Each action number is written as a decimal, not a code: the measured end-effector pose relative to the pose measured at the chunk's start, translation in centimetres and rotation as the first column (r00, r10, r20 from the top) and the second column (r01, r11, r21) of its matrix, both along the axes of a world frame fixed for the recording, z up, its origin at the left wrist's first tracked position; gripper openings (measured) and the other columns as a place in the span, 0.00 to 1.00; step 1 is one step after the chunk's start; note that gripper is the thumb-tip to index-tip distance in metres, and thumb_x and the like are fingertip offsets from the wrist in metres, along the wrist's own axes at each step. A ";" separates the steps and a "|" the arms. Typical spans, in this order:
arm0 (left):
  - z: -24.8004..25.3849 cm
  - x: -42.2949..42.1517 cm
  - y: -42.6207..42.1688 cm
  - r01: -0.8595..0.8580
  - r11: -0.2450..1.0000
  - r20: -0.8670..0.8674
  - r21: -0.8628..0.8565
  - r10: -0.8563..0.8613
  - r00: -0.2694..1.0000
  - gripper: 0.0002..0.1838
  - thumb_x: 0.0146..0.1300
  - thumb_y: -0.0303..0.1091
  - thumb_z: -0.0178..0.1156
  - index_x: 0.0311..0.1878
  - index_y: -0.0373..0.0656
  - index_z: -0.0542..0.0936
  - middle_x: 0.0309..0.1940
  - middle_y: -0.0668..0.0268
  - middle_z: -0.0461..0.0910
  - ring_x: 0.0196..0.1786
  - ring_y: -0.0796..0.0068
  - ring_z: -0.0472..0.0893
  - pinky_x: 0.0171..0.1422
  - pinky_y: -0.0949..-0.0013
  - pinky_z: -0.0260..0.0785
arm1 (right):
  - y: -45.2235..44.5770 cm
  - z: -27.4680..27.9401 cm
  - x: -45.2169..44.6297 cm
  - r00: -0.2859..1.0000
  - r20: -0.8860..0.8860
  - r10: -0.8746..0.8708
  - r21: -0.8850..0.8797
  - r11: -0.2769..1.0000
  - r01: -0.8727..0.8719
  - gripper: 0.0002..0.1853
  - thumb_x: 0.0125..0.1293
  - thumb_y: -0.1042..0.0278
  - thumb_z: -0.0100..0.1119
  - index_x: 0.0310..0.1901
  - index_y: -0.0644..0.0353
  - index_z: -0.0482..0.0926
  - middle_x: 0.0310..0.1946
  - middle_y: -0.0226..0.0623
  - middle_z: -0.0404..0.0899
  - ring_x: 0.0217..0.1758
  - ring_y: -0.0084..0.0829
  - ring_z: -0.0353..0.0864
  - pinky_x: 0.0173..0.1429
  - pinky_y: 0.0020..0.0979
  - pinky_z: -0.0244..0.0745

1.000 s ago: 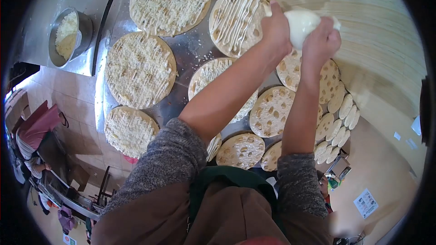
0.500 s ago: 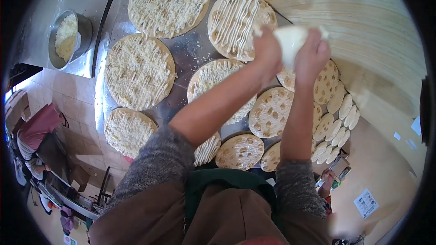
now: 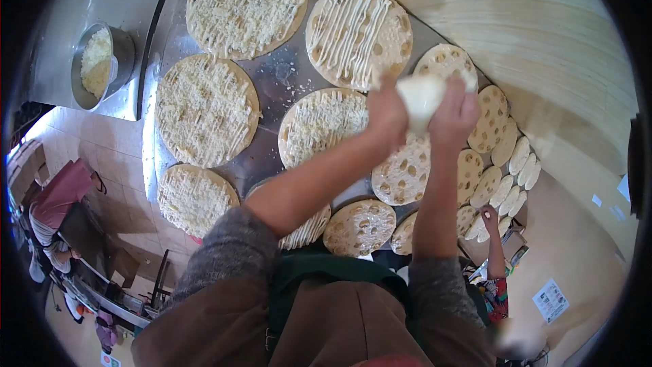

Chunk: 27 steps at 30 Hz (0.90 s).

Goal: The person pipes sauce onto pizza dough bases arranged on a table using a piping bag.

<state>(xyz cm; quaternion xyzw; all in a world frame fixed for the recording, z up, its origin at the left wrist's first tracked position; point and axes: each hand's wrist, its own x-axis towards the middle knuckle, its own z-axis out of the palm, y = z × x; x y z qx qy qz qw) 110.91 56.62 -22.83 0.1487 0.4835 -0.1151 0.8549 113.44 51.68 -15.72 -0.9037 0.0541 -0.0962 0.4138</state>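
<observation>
My left hand (image 3: 387, 115) and my right hand (image 3: 456, 112) are both closed around a white piping bag (image 3: 421, 98), one on each side of it. They hang over the dimpled flat dough rounds, slightly blurred. Just beyond my left hand lies a dough round with white cream lines (image 3: 350, 34); its right side shows bare dimples. Below the bag is a dimpled round without lines (image 3: 402, 173), partly covered by my forearm. A round partly topped with grated cheese (image 3: 319, 122) sits left of my left hand. The bag's tip cannot be made out.
Cheese-covered rounds (image 3: 207, 112) fill the left of the metal table (image 3: 272, 81). A metal pot of grated cheese (image 3: 102, 61) stands far left. Smaller dimpled rounds (image 3: 487, 119) run along the wall at right. Another person's raised arm (image 3: 496, 245) shows at lower right; another person stands at left.
Both hands and the piping bag have come nearer to me and a little left, uncovering a dimpled round by the wall. The other person's arm at lower right has risen toward the small rounds.
</observation>
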 end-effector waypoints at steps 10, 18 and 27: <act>-0.6 3.6 -0.7 0.005 0.988 0.023 0.157 -0.009 1.000 0.31 0.66 0.52 0.40 0.54 0.27 0.63 0.48 0.46 0.72 0.49 0.60 0.74 0.52 0.60 0.65 | -0.1 0.5 2.9 1.000 0.002 -0.019 -0.111 0.994 0.019 0.23 0.62 0.59 0.50 0.17 0.70 0.67 0.13 0.35 0.66 0.22 0.21 0.60 0.27 0.30 0.59; -0.2 4.6 -0.7 0.040 0.981 0.114 0.192 -0.063 0.991 0.31 0.66 0.51 0.38 0.51 0.25 0.65 0.46 0.44 0.72 0.46 0.58 0.75 0.52 0.61 0.65 | -1.4 -1.0 4.4 0.992 0.110 -0.062 -0.130 0.989 0.076 0.23 0.62 0.58 0.51 0.15 0.68 0.66 0.12 0.31 0.64 0.20 0.19 0.59 0.25 0.29 0.58; 1.5 2.2 -1.0 0.012 0.978 0.006 0.210 -0.014 1.000 0.29 0.67 0.50 0.40 0.54 0.27 0.64 0.47 0.46 0.72 0.48 0.61 0.74 0.52 0.61 0.66 | -1.1 0.0 1.5 0.994 0.101 -0.049 -0.081 0.995 0.058 0.21 0.64 0.63 0.46 0.18 0.73 0.67 0.10 0.40 0.64 0.17 0.23 0.59 0.22 0.34 0.58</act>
